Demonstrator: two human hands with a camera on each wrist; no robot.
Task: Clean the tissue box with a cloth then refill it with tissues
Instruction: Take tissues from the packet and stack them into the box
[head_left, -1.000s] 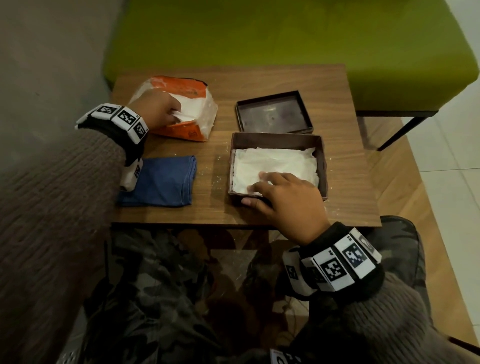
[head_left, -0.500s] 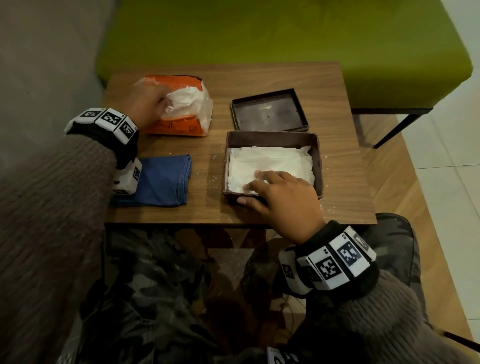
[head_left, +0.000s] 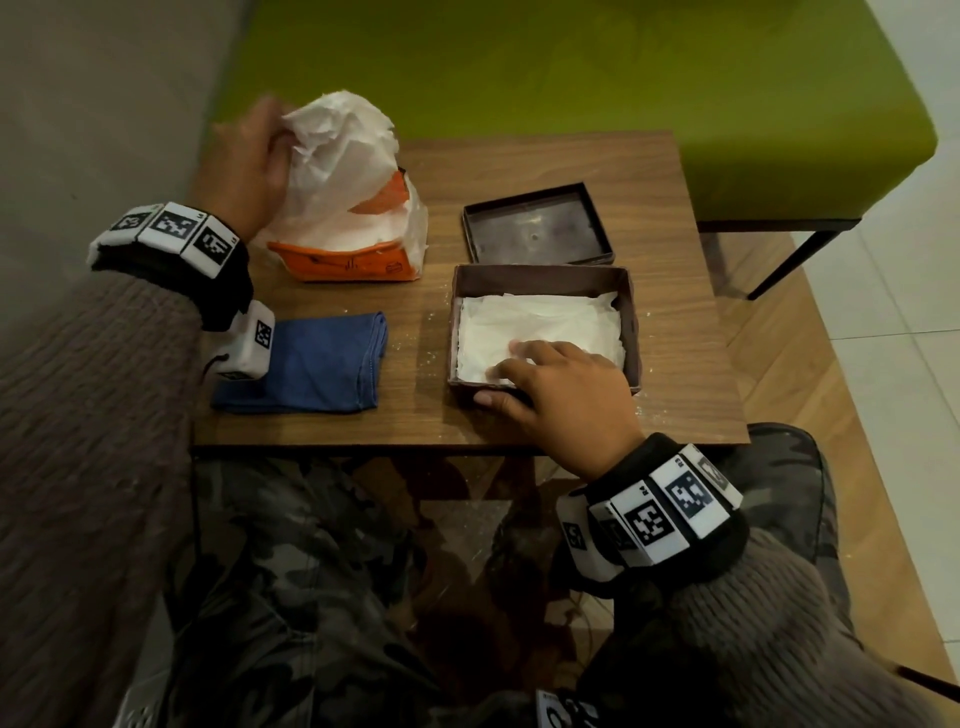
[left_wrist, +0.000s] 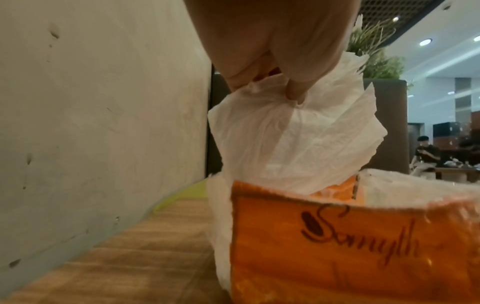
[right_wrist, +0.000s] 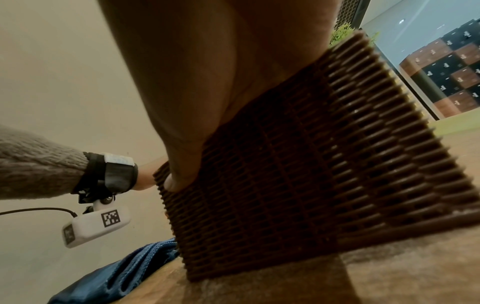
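Observation:
A dark brown tissue box (head_left: 631, 317) (right_wrist: 298, 164) sits open on the wooden table (head_left: 519, 156), filled with flat white tissues (head_left: 540, 327). My right hand (head_left: 550, 384) holds its near wall, thumb outside and fingers resting on the tissues inside. The box lid (head_left: 537, 226) lies upside down behind it. At the back left stands an orange tissue pack (head_left: 353, 265) (left_wrist: 337, 242). My left hand (head_left: 254, 161) (left_wrist: 272, 61) pinches a bunch of white tissues (head_left: 337, 156) (left_wrist: 291, 133) lifted partly out of the pack. A folded blue cloth (head_left: 317, 364) (right_wrist: 116, 277) lies at the front left.
A green upholstered bench (head_left: 571, 67) runs behind the table, its black leg (head_left: 789, 260) at the right. A grey wall (head_left: 78, 130) is close on the left. White crumbs dot the table around the box. My knees sit under the near edge.
My left hand has risen from the orange pack, pulling a bunch of tissues up and out. My right hand has stayed on the box.

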